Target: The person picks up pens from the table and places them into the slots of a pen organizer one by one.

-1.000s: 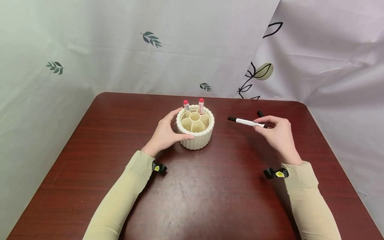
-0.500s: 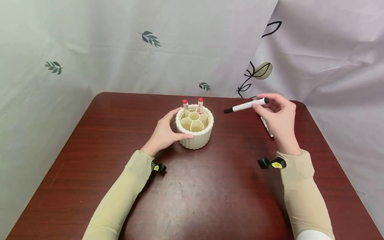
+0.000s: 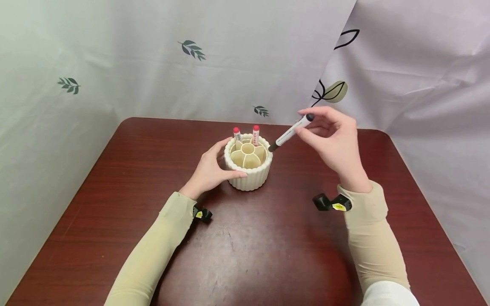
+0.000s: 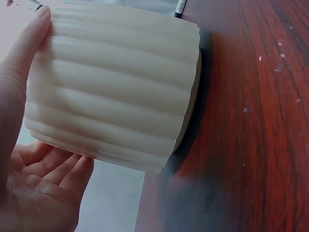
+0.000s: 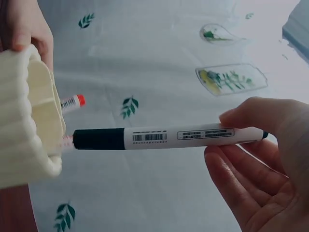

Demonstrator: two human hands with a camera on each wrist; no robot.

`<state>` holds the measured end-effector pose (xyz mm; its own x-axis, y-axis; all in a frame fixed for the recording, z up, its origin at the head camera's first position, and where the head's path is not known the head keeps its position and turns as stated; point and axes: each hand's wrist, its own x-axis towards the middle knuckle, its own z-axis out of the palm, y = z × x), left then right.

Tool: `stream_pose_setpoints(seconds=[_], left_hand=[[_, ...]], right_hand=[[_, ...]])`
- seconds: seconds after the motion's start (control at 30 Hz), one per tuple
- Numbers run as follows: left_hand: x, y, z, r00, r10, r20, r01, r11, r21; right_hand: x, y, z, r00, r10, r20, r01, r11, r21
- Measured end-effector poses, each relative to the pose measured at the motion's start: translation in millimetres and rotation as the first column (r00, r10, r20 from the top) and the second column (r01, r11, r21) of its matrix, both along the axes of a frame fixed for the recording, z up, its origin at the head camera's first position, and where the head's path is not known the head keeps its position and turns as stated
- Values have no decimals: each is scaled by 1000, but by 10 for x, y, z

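A cream ribbed pen holder with petal-shaped compartments stands on the brown table. My left hand grips its left side, thumb across the front and fingers round the far side. Two red-capped markers, a left one and a right one, stand upright in the rear compartments. Between thumb and fingers, my right hand pinches a white marker with black ends. It slants down to the left, its lower black end near the holder's right rim; whether they touch I cannot tell.
In the left wrist view, part of another white and black marker shows beyond the holder; in the head view my right hand or arm hides it. The table ends at the back against a leaf-patterned cloth.
My right hand has lifted the marker off the right side and carried it left to the holder, tilting its front end downward. My left hand and the holder stay in place.
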<state>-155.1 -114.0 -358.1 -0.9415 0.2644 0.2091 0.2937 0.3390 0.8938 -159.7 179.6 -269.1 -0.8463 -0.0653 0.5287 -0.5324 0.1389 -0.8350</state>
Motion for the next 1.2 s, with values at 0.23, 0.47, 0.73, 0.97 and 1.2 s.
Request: stream_pose_setpoints(seconds=[0.23, 0.47, 0.73, 0.97, 1.2], left_hand=[[-4, -1, -5, 1000, -10, -15, 11, 1000, 24], [-12, -5, -17, 1000, -15, -16, 16, 1000, 23], [-188, -38, -306, 1000, -10, -17, 10, 1000, 29], [-251, -64, -427, 1000, -10, -29, 11, 999, 31], [-224, -70, -433, 999, 3, -32, -2, 999, 32]], right_hand=[[-28, -192, -132, 999, 40, 32, -44, 986, 159], [-148, -324, -385, 994, 80, 78, -97, 965, 242], [-230, -380, -584, 987, 71, 142, -115, 935, 336], [-267, -362, -654, 995, -10, 96, -33, 901, 433], [-250, -252, -678, 991, -33, 128, -21, 914, 404]])
